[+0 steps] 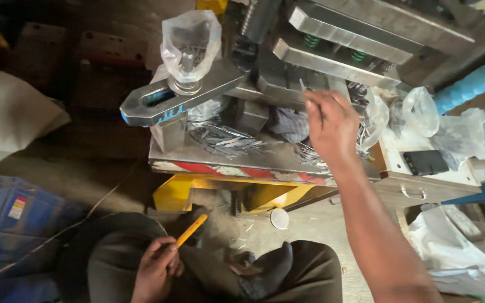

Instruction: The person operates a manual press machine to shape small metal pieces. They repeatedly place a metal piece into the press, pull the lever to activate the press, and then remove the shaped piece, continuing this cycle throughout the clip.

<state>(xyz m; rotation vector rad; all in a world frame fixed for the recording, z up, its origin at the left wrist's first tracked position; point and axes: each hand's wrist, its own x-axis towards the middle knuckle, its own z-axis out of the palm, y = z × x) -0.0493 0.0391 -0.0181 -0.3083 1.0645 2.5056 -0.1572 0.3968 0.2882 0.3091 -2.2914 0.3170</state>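
Note:
My right hand (pixel 331 126) reaches up to the press die (pixel 287 84) and pinches a thin metal strip (pixel 304 87) at the die's front edge. My left hand (pixel 155 269) rests on my left knee and holds an orange stick (pixel 191 230) that points up to the right. A heap of thin metal strips (pixel 225 140) lies on the steel bed plate (pixel 209 157) below the die.
A steel clamp bar (pixel 175 98) with a plastic-wrapped bolt (pixel 189 47) juts left. A wooden drawer unit (pixel 428 185) with a black device (pixel 425 162) and plastic bags stands at right. Blue cloth (pixel 12 224) lies at left, a yellow machine base (pixel 175 193) below the plate.

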